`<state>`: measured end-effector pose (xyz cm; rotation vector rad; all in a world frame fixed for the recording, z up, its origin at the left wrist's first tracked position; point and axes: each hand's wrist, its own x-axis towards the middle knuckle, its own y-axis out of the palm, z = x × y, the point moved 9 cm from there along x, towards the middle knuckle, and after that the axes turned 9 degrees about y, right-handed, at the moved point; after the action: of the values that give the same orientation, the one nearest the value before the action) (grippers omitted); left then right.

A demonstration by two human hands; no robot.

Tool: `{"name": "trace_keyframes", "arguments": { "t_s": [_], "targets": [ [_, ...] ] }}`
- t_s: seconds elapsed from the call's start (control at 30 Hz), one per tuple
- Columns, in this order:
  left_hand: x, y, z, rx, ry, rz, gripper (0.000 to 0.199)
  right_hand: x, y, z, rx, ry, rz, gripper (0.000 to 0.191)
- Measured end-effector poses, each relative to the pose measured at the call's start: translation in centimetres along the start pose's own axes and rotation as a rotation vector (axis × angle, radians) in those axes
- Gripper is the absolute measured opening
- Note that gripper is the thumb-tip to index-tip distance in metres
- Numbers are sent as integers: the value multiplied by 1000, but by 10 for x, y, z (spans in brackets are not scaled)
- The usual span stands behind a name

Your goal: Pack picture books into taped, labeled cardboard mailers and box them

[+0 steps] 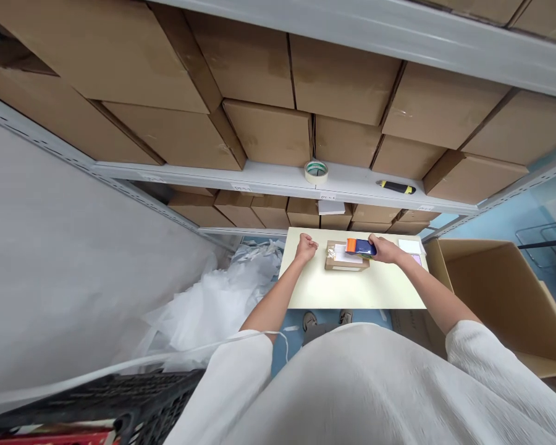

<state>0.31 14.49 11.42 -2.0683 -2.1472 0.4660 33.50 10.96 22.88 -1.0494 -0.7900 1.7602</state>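
Observation:
My right hand (385,249) is closed around a tape dispenser (362,248), dark blue with an orange front end. The dispenser is over the right part of a small brown cardboard box (346,267), whose top bears a white label (341,254) and a shiny patch of clear tape at its left end. To the left of the box, apart from it, is my left hand (306,248), its fingers curled in with nothing visible in them. Box and hands are above a pale cream tabletop (352,293).
Cardboard boxes (343,80) fill the shelves ahead. A tape roll (315,172) and a yellow-black utility knife (397,186) lie on the shelf edge. White packing sheets (217,293) heap at left; a large open carton (500,296) stands at right. A black crate (139,395) is at lower left.

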Motion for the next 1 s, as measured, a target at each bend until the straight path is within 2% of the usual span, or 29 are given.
{"name": "trace_keyframes", "arguments": {
  "t_s": [0.1, 0.27, 0.5, 0.77, 0.9, 1.0],
  "targets": [
    [-3, 7, 19, -89, -89, 26, 43, 3, -1, 7, -44, 12, 25, 42],
    [-8, 14, 39, -206, -123, 18, 45, 4, -2, 17, -136, 14, 52, 41],
    [-15, 30, 63, -201, -150, -6, 39, 9, 1, 23, -273, 17, 88, 41],
    [-20, 63, 58, -89, -171, 23, 40, 14, 4, 20, -363, 29, 107, 42],
    [-21, 58, 53, 1, -161, -17, 45, 15, 6, 19, -349, 32, 107, 44],
    [-21, 55, 47, 20, -79, 11, 38, 14, 7, 20, -351, 37, 111, 42]
  ]
}}
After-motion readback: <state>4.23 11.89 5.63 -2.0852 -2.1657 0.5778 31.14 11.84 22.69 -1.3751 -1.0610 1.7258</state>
